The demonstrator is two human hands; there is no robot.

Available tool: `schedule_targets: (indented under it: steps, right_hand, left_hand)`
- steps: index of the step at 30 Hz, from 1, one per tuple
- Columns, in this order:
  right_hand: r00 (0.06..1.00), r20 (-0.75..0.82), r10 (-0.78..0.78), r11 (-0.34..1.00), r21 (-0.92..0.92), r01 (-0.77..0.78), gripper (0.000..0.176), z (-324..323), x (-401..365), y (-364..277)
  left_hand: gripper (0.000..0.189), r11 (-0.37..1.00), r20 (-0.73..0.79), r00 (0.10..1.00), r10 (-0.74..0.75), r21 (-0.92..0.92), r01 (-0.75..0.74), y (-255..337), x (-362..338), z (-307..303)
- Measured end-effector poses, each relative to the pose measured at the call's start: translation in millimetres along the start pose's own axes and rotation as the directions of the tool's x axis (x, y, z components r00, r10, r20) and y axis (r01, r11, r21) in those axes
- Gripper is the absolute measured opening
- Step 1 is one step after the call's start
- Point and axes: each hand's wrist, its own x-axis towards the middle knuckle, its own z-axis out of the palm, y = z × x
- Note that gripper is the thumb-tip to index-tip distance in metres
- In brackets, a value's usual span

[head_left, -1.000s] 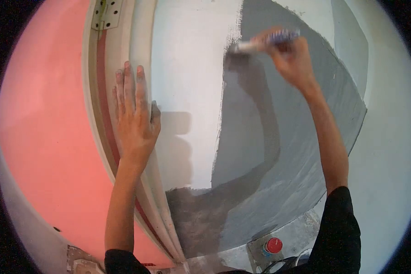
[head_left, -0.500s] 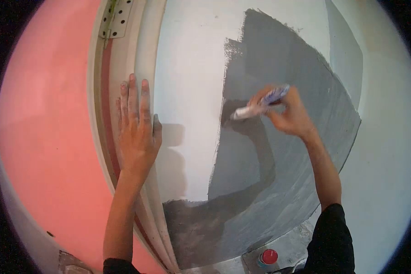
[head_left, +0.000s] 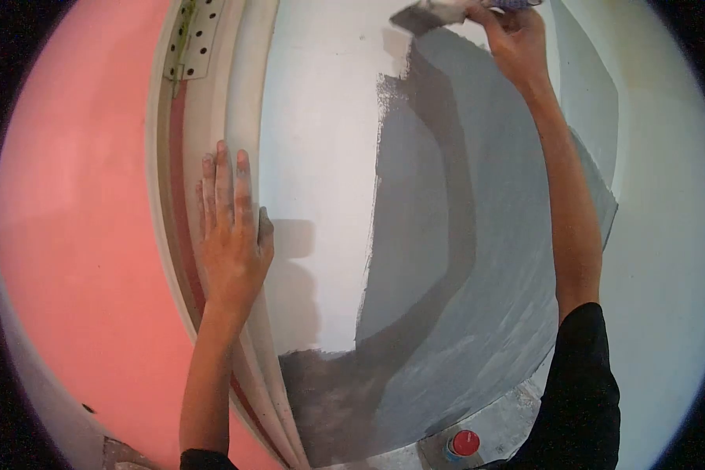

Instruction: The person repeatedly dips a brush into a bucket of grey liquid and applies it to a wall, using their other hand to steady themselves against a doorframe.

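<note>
Head view, Observer 1: Wall and room?

Observer 2: White wall (head_left: 321, 157), partly covered by a broad patch of grey paint (head_left: 493, 258). The patch's left edge is ragged and runs roughly top to bottom. Left of the wall stands a pale door frame (head_left: 243, 110) carrying a metal hinge (head_left: 189, 43) near the top. Beyond the frame is a pink wall (head_left: 78, 235). At the bottom lies a strip of spattered floor (head_left: 509, 415) with a red-lidded can (head_left: 464, 444) on it.

Observer 1: Left hand?

Observer 2: The left hand (head_left: 231, 235) lies flat and spread out long, its fingers straight and close together. It is pressed on the door frame, holding nothing. The thumb, smeared grey, touches the edge of the white wall.

Observer 1: Right hand?

Observer 2: The right hand (head_left: 517, 31) is raised to the top of the view, its arm stretched up across the grey patch. Its fingers are closed round the handle of a brush (head_left: 429, 13).

Observer 1: Brush position?

Observer 2: The brush lies nearly level, with its bristles pointing left. It sits at the upper left corner of the grey patch, where grey meets white. The handle end is cut off by the picture edge. Whether the bristles press on the wall cannot be told.
</note>
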Motion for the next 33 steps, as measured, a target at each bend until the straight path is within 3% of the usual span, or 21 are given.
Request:
schedule_targets:
  steps: [2, 6, 7, 10, 14, 17, 20, 26, 29, 32, 33]
  right_hand:
    - [0.978, -0.032, -0.206, 0.975, -0.085, 0.203, 0.005, -5, 9, 2]
    - [0.934, 0.094, -0.345, 0.801, -0.488, 0.345, 0.017, -4, -20, 22]
    - [0.947, 0.074, -0.312, 0.82, -0.483, 0.308, 0.034, 2, -34, 24]
    - [0.95, 0.214, -0.225, 0.893, -0.346, 0.29, 0.045, 15, -91, -1]
    - [0.935, 0.327, -0.135, 0.959, -0.194, 0.206, 0.037, 7, -137, -33]
    - [0.951, 0.272, 0.148, 0.987, 0.022, -0.16, 0.025, -5, -116, -49]
    - [0.851, 0.419, 0.317, 0.945, -0.067, -0.32, 0.016, -6, -89, -27]
    - [0.973, 0.229, -0.022, 0.996, -0.078, 0.041, 0.016, -1, -14, 35]
    - [0.98, 0.103, 0.171, 0.965, -0.22, -0.146, 0.005, 4, 14, 7]
    - [0.966, 0.091, -0.242, 0.901, -0.349, 0.258, 0.01, -9, 9, 12]
    - [0.952, 0.025, -0.304, 0.896, -0.332, 0.295, 0.014, -1, 3, 15]
  left_hand:
    - [0.086, 1.0, 0.01, 1.0, -0.012, 0.003, 0.012, 1, 0, -1]
    - [0.087, 0.999, 0.036, 0.999, -0.034, -0.011, 0.034, 3, -1, -2]
    - [0.088, 0.999, 0.035, 0.999, -0.036, -0.014, 0.036, 2, 0, -3]
    - [0.09, 0.999, 0.048, 0.998, -0.047, -0.01, 0.048, 4, 0, -4]
    - [0.092, 0.999, 0.05, 0.998, -0.042, -0.011, 0.042, 2, -2, -3]
    - [0.093, 0.998, 0.065, 0.996, -0.054, -0.009, 0.055, 1, -2, -2]
    - [0.095, 0.998, 0.099, 0.993, -0.061, -0.002, 0.062, 3, -3, -3]
    - [0.092, 0.999, 0.076, 0.996, -0.052, 0.02, 0.051, -1, -3, -1]
    - [0.092, 0.999, 0.063, 0.997, -0.05, 0.023, 0.048, -1, -2, -1]
    - [0.095, 0.999, 0.06, 0.997, -0.053, 0.014, 0.053, 1, -2, -2]
    - [0.097, 0.999, 0.057, 0.997, -0.047, 0.01, 0.047, 2, -2, -2]
